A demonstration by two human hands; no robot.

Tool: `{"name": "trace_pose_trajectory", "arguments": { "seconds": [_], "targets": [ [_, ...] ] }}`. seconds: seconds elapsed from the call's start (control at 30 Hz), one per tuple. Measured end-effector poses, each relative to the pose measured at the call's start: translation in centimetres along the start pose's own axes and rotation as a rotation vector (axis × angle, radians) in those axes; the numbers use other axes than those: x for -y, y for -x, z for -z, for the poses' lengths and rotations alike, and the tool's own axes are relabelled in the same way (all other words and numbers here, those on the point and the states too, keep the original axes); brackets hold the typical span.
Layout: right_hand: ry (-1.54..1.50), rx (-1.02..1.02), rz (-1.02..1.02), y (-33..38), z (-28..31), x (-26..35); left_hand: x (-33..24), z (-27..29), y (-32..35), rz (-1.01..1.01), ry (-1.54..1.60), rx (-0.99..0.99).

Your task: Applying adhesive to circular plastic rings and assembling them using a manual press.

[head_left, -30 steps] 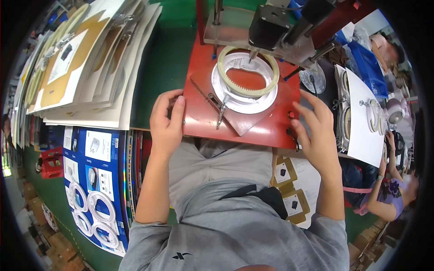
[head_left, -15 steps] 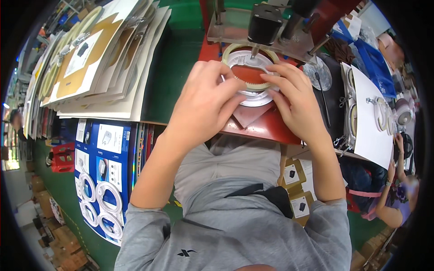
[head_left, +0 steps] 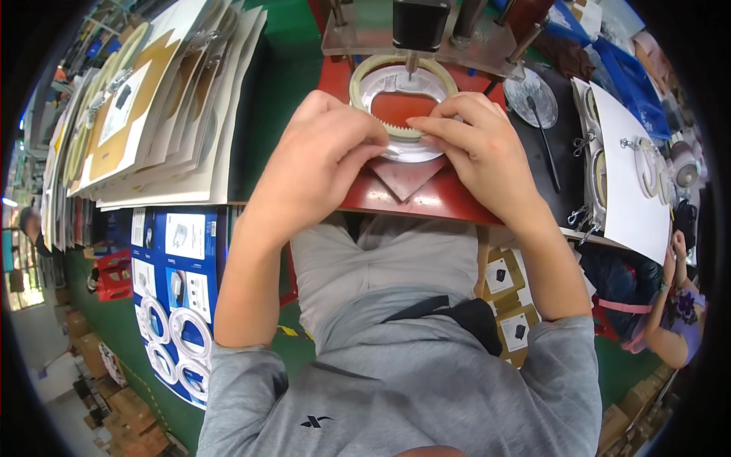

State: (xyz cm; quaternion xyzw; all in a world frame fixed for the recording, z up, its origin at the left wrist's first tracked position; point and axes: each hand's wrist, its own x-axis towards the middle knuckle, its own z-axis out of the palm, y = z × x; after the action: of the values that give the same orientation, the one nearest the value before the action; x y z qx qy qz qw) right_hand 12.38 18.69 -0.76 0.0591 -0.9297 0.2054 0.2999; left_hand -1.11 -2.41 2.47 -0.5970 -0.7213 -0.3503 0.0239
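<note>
A cream ring (head_left: 355,85) with teeth along its inner near edge lies around a white ring-shaped part (head_left: 377,85) on the red base of a bench machine. My left hand (head_left: 324,148) pinches the cream ring's near left rim with bent fingers, its fingertips partly hidden. On the near right rim, my right hand (head_left: 483,145) has thumb and forefinger closed. Above the far side of the ring hangs a black motor (head_left: 420,27) with a metal spindle (head_left: 412,62) pointing down. The corner of a grey metal plate (head_left: 406,179) juts out below the rings.
A clear plate (head_left: 350,39) on posts spans the machine. Stacked cards (head_left: 152,99) stand at left, above a blue printed sheet (head_left: 183,251). To the right are a round dish (head_left: 531,95) with a black brush-like stick (head_left: 550,156) and a white board (head_left: 632,183). Another person's arm (head_left: 661,320) shows far right.
Both hands have slid nearer to me along the ring, uncovering more of it. My right fingers have drawn together on the near rim. The whole view has also shifted slightly.
</note>
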Motion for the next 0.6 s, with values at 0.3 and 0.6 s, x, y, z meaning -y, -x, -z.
{"name": "trace_pose_trajectory", "arguments": {
  "seconds": [0.3, 0.6],
  "targets": [
    [-0.002, -0.088, -0.068, -0.2, -1.0, 0.8, 2.2, 0.1, -0.2, 0.049, 0.071, 0.111],
    [0.011, -0.067, -0.041, -0.4, -1.0, 0.6, 3.3, 0.2, -0.4, 0.020, 0.086, 0.185]
  ]
}}
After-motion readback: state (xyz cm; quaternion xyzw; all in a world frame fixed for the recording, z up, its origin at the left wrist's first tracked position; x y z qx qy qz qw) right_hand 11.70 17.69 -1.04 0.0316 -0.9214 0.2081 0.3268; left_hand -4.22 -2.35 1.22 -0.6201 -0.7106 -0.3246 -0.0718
